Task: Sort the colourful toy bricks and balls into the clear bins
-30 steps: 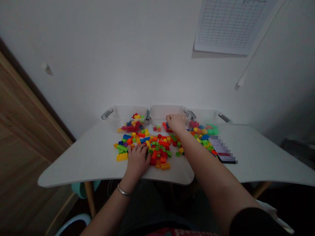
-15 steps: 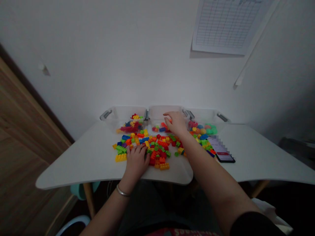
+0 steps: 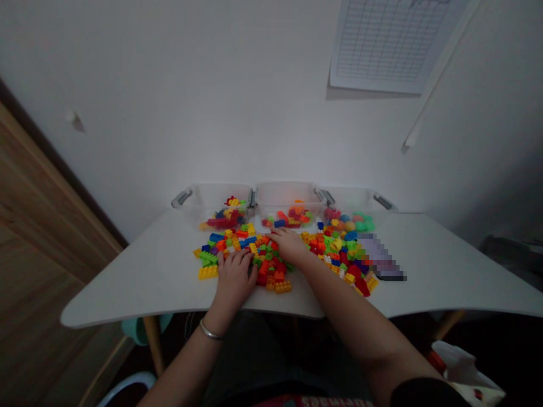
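Observation:
Coloured toy building bricks (image 3: 280, 263) lie in a loose pile on the white table. My left hand (image 3: 236, 274) rests palm down at the pile's left front, its fingers spread over the bricks, a metal bangle (image 3: 211, 330) on the wrist. Over the middle of the pile is my right hand (image 3: 291, 246), its fingers stretched out to the left and low against the bricks; I see nothing held in it. Just behind it stands the middle clear plastic box (image 3: 271, 195), with red, orange and blue pieces inside.
A left clear box (image 3: 203, 195) holds mixed bricks; a right clear box (image 3: 356, 198) holds red pieces and coloured balls. A phone (image 3: 382, 260) lies right of the pile. The wall behind bears a printed sheet (image 3: 386, 51). The table's (image 3: 139, 282) front edge is close to me.
My right hand has come down from above the middle box to the pile, toward me and slightly left. An orange piece now shows in that box. My left hand stays put.

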The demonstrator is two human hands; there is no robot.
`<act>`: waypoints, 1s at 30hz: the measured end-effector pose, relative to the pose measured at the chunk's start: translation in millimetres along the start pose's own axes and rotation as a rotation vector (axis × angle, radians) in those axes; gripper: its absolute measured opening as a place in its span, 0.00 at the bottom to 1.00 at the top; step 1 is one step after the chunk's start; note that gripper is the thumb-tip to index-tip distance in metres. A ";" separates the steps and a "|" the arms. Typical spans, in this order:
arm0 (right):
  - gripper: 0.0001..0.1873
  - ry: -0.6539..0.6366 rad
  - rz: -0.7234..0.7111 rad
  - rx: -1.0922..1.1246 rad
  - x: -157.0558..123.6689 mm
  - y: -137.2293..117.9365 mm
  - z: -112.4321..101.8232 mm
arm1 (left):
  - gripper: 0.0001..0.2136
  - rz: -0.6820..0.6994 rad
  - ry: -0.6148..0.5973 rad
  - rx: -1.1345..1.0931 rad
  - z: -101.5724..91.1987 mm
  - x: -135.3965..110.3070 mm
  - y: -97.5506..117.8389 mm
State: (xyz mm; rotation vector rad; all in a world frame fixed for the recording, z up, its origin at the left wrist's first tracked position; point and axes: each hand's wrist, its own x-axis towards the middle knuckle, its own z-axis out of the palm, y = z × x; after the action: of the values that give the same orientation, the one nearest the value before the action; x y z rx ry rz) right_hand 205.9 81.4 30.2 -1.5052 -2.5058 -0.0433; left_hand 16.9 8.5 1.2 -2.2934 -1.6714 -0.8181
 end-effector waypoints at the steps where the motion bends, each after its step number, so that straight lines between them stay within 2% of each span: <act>1: 0.29 0.000 0.004 -0.006 -0.5 1.0 2.3 | 0.14 -0.001 -0.001 -0.002 -0.3 0.0 0.3; 9: 0.22 0.089 0.039 0.038 -2.3 6.8 8.9 | 0.13 -0.006 0.021 -0.023 1.3 -1.1 -0.6; 17: 0.15 0.184 0.107 0.051 -8.9 6.3 3.9 | 0.14 -0.012 0.010 -0.021 0.8 -1.1 -0.4; 30: 0.10 0.160 0.240 0.087 -5.1 2.3 1.0 | 0.14 -0.008 0.016 -0.014 2.1 -1.4 -1.3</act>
State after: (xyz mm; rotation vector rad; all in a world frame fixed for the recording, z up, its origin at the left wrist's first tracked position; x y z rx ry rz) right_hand 210.0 78.2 28.0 -1.6831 -2.1624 -0.0147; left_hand 16.1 8.8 -1.5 -2.2844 -1.6748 -0.8499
